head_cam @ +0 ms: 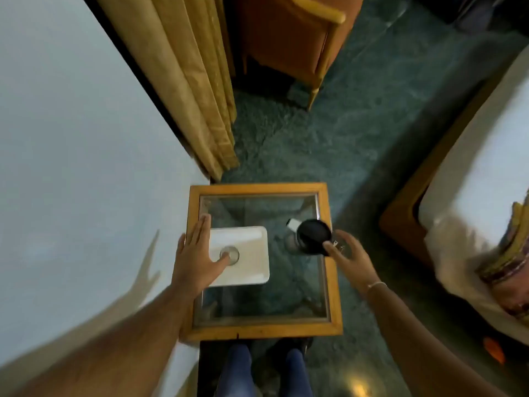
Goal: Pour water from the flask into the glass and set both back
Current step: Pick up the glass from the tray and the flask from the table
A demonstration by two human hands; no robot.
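Note:
A clear glass (230,254) stands on a white tray (252,247) on a small glass-topped table. My left hand (197,253) hovers flat over the tray's left edge, fingers spread, thumb tip at the glass rim. A flask (313,236) with a black round lid and a pale spout stands at the table's right edge. My right hand (347,256) is beside the flask on its right, fingers curled and touching the lid's edge. I cannot tell whether it grips the flask's handle.
The table has a wooden frame (333,282). A pale wall (71,138) runs along the left, with beige curtains (200,104) behind. An orange chair (286,38) stands beyond on green carpet. A bed with white sheets (472,196) is on the right. My legs show below the table.

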